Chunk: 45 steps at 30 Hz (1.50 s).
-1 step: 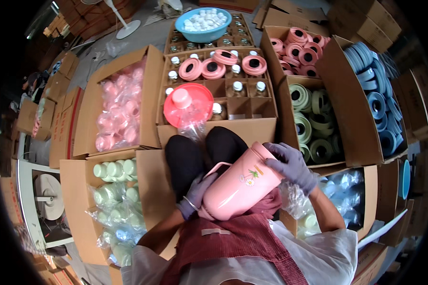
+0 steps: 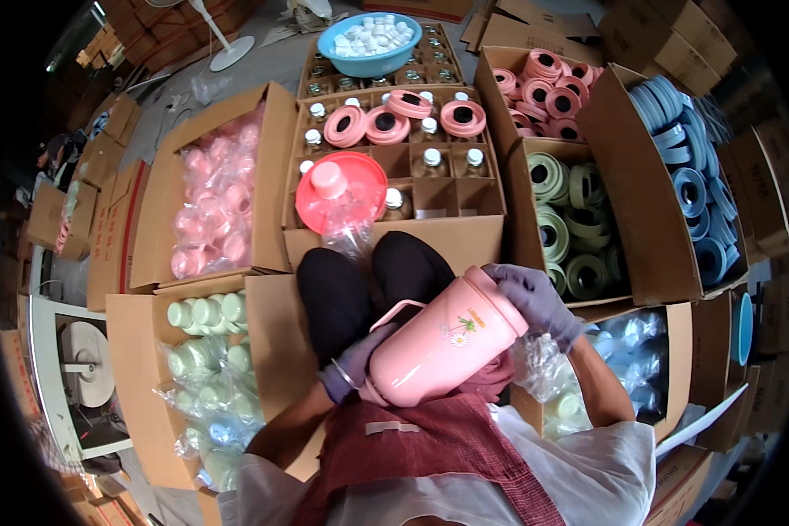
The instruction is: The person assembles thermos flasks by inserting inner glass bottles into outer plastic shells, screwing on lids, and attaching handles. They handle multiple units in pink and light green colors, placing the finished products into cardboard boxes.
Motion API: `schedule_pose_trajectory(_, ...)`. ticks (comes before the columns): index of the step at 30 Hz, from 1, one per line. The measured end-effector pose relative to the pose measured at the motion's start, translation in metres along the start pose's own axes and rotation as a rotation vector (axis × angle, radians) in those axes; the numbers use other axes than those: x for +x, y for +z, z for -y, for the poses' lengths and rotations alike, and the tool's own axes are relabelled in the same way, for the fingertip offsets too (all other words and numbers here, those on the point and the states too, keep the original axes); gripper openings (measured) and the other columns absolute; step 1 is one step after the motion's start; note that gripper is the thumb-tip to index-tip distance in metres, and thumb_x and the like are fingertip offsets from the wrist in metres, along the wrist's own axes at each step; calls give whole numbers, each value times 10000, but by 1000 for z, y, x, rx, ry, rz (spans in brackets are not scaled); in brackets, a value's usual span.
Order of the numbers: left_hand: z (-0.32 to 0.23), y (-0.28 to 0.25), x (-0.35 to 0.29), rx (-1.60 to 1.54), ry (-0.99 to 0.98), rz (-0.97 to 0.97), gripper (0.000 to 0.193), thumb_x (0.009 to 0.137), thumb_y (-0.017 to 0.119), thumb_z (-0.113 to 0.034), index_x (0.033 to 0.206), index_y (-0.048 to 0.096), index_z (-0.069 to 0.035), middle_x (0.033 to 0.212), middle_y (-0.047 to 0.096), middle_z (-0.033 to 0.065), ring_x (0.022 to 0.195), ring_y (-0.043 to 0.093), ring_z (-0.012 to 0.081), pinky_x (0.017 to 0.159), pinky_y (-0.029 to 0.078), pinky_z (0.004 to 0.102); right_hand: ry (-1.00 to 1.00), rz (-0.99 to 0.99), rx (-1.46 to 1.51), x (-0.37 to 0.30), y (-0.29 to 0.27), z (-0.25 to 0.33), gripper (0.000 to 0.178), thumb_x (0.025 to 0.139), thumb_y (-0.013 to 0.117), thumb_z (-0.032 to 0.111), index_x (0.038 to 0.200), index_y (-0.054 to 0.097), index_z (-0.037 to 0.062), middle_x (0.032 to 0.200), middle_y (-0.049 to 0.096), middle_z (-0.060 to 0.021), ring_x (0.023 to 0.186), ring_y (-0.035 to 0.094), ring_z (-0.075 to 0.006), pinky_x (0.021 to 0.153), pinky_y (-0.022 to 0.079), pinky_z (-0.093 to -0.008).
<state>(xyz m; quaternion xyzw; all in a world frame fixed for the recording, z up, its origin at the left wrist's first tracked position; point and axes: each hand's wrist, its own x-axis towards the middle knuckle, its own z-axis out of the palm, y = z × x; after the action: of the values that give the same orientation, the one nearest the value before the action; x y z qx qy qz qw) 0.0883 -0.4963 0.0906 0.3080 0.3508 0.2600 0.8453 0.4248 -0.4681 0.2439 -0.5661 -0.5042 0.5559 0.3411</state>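
Right hand (image 2: 537,301): one, grey-gloved, fingers (image 2: 505,277) bent. Left hand (image 2: 356,357): one, grey-gloved, set lower, fingers partly hidden. Forearms (image 2: 606,386): two, bare, angled inward. Knees (image 2: 331,287): two, black-clad.

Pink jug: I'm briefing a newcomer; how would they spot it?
Find the divided carton of bottles. Below it in view, the gloved left hand and right hand hold the pink jug tilted. Unlike the pink rings nearby, it has a side handle and flower print.
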Motion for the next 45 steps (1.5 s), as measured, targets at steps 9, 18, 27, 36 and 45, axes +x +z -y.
schedule_pose_trajectory(9, -155, 118, -9, 1581, 1176, -34, 237, 744, 637, -120, 962, 672, -34, 1026, 673, 115, 1032, 633, 293, 937, 491, 429, 63, 74, 827, 26, 30, -111, 452, 998, 467, 390, 1274, 533, 38, 1251, 584, -84, 1146, 548, -185, 1017, 419, -321)
schedule_pose_trajectory(18, -163, 98, 8, 1343, 1008, -53, 273, 699, 653, -102, 960, 686, -29, 1027, 689, 153, 1025, 644, 349, 1009, 454, 441, -141, -136, 674, 34, 33, -59, 450, 989, 426, 395, 1211, 555, 26, 1099, 640, -119, 1013, 611, -190, 908, 486, -318)
schedule_pose_trajectory(27, -149, 42, -2, 1042, 502, -165, 256, 848, 622, -134, 1037, 678, 28, 951, 721, 104, 876, 695, 190, 813, 535, 307, -725, -8, -141, 25, 25, 8, 516, 1004, 425, 415, 1390, 407, 73, 1158, 557, -60, 1073, 563, -172, 983, 438, -312)
schedule_pose_trajectory(36, -142, 49, -10, 964, 633, -333, 197, 885, 565, -111, 972, 663, 36, 912, 685, 100, 848, 660, 144, 791, 529, 302, -206, -14, 51, 49, 38, -31, 516, 938, 536, 180, 1415, 367, 76, 1356, 443, -131, 1245, 442, -225, 1064, 348, -332)
schedule_pose_trajectory(45, -125, 31, -17, 1007, 449, -272, 286, 906, 619, -216, 1120, 616, -25, 1034, 658, 58, 940, 639, 135, 828, 518, 307, -917, 390, -339, 16, 23, 80, 898, 628, 751, 474, 1368, 463, 55, 1484, 268, -257, 1394, 252, -421, 1132, 208, -498)
